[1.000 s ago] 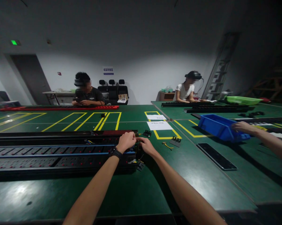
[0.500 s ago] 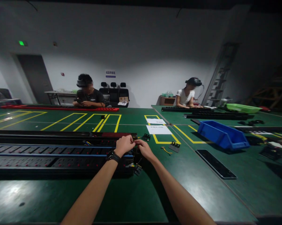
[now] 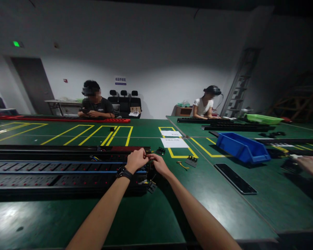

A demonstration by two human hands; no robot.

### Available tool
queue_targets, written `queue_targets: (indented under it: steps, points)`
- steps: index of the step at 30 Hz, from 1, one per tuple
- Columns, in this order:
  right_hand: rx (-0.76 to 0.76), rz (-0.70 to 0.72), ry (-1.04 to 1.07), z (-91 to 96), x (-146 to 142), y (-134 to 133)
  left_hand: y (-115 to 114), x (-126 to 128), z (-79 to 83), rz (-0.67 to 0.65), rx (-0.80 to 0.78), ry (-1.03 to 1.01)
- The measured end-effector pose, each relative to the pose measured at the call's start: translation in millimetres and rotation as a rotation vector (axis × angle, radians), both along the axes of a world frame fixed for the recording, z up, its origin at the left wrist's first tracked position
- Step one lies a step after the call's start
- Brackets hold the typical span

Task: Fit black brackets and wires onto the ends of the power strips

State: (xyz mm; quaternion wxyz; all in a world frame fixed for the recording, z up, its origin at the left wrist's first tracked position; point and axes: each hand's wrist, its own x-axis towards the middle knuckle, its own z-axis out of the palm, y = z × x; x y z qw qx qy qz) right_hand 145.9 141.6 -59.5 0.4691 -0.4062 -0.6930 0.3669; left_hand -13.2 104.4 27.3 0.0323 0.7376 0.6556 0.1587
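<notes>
Long black socket strips (image 3: 75, 180) lie side by side on the green table, reaching in from the left. At their right end, my left hand (image 3: 136, 161), with a watch on its wrist, has its fingers pinched together. My right hand (image 3: 159, 164) meets it there, also pinched, fingertips nearly touching the left's. Whatever sits between the fingers is too small and hidden to name. Just below hangs a dark end piece (image 3: 152, 187) with wires beside it. Right of my hands lie a black bracket-like part (image 3: 160, 151), a similar grey-black part (image 3: 191, 160) and a short yellow wire (image 3: 183, 166).
A blue bin (image 3: 242, 147) and a phone (image 3: 235, 178) lie to the right, white papers (image 3: 174, 142) ahead. Another person's hand (image 3: 311, 165) is at the right edge. Two people sit across the table, near a red strip (image 3: 60, 119) and a green tray (image 3: 264, 119).
The view has turned slightly to the right, so things sit a little farther left. More of the other person's hand shows at the right edge. My hands keep their pinch at the strip end.
</notes>
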Motion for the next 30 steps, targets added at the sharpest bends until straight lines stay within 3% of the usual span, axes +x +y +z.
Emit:
queue_targets:
  steps: [5,17,23,30]
  points:
    - [-0.002,0.002,0.031,-5.4,0,3,0,-1,-2.6,-0.029,0.069,0.058]
    - [0.017,-0.070,0.038,-5.7,-6,2,5,-1,-3.8,-0.027,0.029,0.096]
    - [0.051,0.020,-0.032,2.1,-1,-3,3,0,-3.1,-0.073,0.040,0.122]
    - [0.085,0.014,-0.083,3.8,1,-4,1,1,-0.3,-0.067,0.022,0.128]
